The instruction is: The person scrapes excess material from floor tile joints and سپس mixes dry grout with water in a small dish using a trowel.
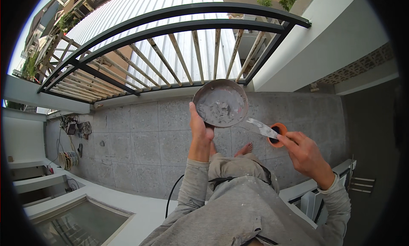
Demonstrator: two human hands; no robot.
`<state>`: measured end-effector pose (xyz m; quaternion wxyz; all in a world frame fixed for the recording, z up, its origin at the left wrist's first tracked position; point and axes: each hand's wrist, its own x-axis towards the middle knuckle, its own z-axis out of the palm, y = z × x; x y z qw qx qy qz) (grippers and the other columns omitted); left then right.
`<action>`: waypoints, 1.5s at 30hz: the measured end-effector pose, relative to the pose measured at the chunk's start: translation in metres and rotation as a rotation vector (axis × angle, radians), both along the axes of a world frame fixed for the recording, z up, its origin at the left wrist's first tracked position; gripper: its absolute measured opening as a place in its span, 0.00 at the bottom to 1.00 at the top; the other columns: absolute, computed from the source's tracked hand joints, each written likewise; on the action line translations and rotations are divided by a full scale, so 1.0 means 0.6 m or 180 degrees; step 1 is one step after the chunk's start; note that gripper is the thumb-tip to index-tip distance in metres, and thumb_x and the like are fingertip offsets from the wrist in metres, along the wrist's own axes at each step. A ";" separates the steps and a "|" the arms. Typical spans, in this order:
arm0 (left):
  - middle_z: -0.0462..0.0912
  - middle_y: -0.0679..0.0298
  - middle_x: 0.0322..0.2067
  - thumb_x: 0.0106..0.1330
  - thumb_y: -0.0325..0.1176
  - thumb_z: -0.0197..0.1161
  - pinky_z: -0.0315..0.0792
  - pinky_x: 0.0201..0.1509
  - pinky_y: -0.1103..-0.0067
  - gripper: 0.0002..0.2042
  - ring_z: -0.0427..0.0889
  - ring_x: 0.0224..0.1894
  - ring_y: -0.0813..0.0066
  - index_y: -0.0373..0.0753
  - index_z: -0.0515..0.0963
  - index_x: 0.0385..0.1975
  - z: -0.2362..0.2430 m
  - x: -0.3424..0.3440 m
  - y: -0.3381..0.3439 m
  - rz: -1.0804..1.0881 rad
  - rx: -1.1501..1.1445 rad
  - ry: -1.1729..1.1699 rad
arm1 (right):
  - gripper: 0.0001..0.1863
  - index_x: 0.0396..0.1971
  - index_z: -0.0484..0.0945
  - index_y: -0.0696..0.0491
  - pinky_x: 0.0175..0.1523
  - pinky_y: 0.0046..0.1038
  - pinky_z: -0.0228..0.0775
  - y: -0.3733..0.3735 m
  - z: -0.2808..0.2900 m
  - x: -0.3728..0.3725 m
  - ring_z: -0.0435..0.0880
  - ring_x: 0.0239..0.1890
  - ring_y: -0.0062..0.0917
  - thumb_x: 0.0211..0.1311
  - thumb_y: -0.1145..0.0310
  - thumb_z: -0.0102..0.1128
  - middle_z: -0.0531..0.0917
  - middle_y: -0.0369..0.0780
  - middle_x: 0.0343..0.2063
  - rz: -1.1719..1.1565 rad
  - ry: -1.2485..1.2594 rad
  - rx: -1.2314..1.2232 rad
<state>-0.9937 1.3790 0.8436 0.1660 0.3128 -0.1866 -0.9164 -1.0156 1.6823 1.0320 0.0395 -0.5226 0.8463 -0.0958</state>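
My left hand (201,128) holds up a round, shallow metal bowl (246,102), its thumb along the left side and the other fingers mostly hidden underneath. Grey, lumpy paste (223,109) lies inside the bowl. In my right hand (304,155) is a putty knife (260,128), its blade smeared with pale paste. The blade points up and left, its tip just off the bowl's lower right side. Below the knife, an orange pot (284,130) with a dark inside appears, partly covered by my right fingers and the blade.
Ahead, a black-framed railing (194,26) with worn bars borders the grey tiled floor (145,137). A paint-stained bucket (68,160) and a heap of tools and cords (76,127) are at left. A pale wall (315,50) rises at right. My bare feet (244,149) are below the bowl.
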 end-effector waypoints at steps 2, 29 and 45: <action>0.76 0.57 0.64 0.81 0.56 0.40 0.70 0.70 0.62 0.29 0.75 0.66 0.59 0.38 0.70 0.66 -0.001 0.003 -0.010 -0.0085 -0.0128 0.0074 | 0.21 0.57 0.80 0.57 0.44 0.34 0.78 -0.019 0.024 -0.018 0.86 0.38 0.37 0.62 0.78 0.59 0.85 0.49 0.44 -0.0817 -0.1191 -0.0771; 0.76 0.57 0.57 0.80 0.54 0.47 0.74 0.63 0.65 0.25 0.78 0.59 0.62 0.38 0.68 0.62 -0.050 0.035 0.057 0.0031 -0.0066 0.0130 | 0.22 0.61 0.73 0.67 0.20 0.17 0.58 -0.096 -0.148 -0.013 0.67 0.18 0.11 0.75 0.67 0.56 0.80 0.37 0.30 -0.2338 -0.5322 -0.1051; 0.77 0.58 0.63 0.80 0.56 0.42 0.65 0.72 0.63 0.29 0.74 0.65 0.61 0.38 0.70 0.65 0.015 0.024 0.101 -0.0338 0.0132 0.0044 | 0.26 0.58 0.79 0.58 0.39 0.33 0.74 -0.078 -0.103 -0.009 0.83 0.33 0.33 0.60 0.68 0.70 0.81 0.44 0.32 -0.0848 -0.0317 -0.0649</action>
